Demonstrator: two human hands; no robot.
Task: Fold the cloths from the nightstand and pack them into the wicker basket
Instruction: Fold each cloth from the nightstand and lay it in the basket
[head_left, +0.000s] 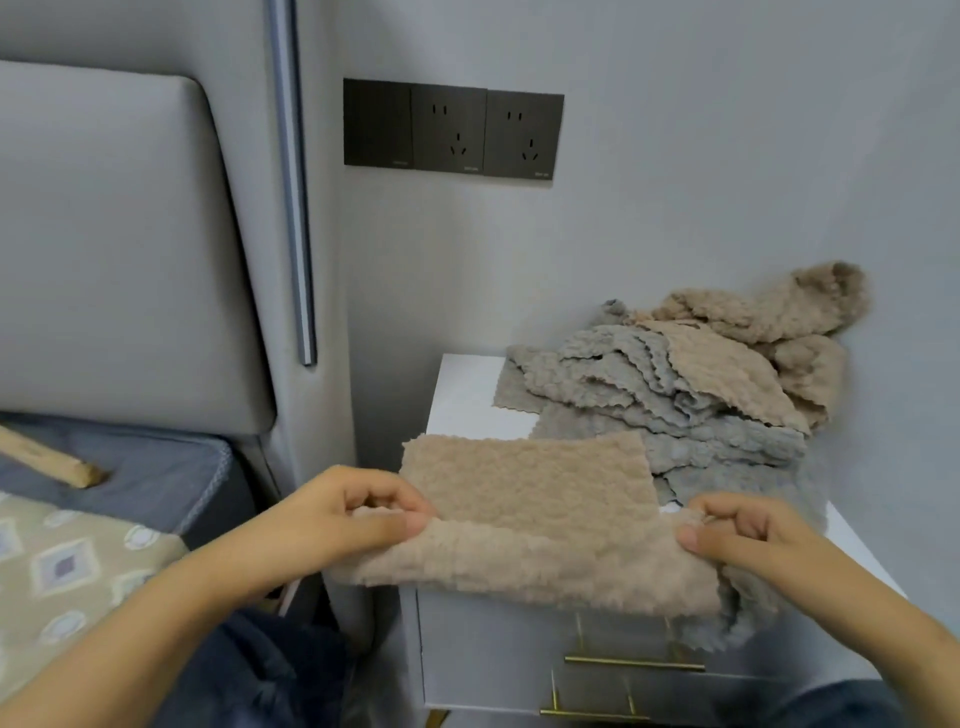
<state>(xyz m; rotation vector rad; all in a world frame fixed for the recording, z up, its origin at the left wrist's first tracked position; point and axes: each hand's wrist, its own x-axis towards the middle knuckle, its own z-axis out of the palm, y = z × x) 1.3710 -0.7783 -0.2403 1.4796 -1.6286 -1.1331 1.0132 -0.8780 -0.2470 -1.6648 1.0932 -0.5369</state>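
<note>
I count two hands, left hand (358, 512) and right hand (737, 530), one beige cloth (530, 519) between them, one nightstand (467, 400), two brass drawer handles (634, 664), and three wall plates (452, 129) at twelve o'clock; the cloth heap (675, 379) at two o'clock I cannot count.

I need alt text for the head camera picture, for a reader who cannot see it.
Two hands, left hand and right hand, pinch the near edge of a fluffy beige cloth over the front of a white nightstand. Behind it lies a loose pile of grey and beige cloths; a grey padded headboard stands at the left.
</note>
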